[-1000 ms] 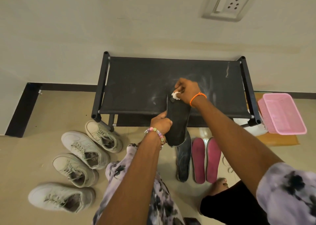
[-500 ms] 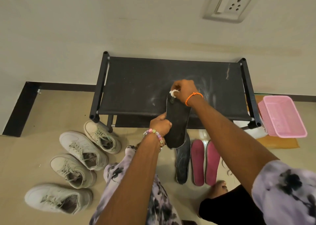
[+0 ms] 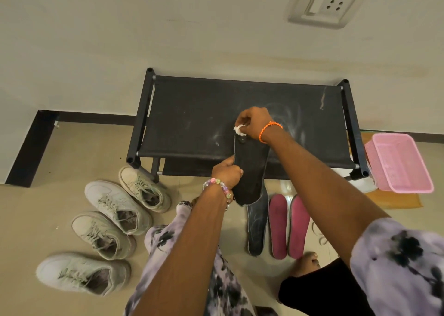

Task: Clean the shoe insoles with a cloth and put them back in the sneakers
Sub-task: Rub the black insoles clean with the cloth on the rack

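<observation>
Left hand (image 3: pixel 228 172) grips insole (image 3: pixel 249 169) mid-frame | right hand (image 3: pixel 254 123) pinches cloth (image 3: pixel 239 129) at its top | step: wiping | next: stroke down its length.

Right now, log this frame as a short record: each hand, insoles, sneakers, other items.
left hand: grips the side of the black insole, held over the rack's front edge
right hand: pinches a white cloth at the insole's far end
floor insoles: one dark insole, two pink insoles, side by side
sneakers: four pale ones on the floor at left
other: black rack, pink basket at right
</observation>
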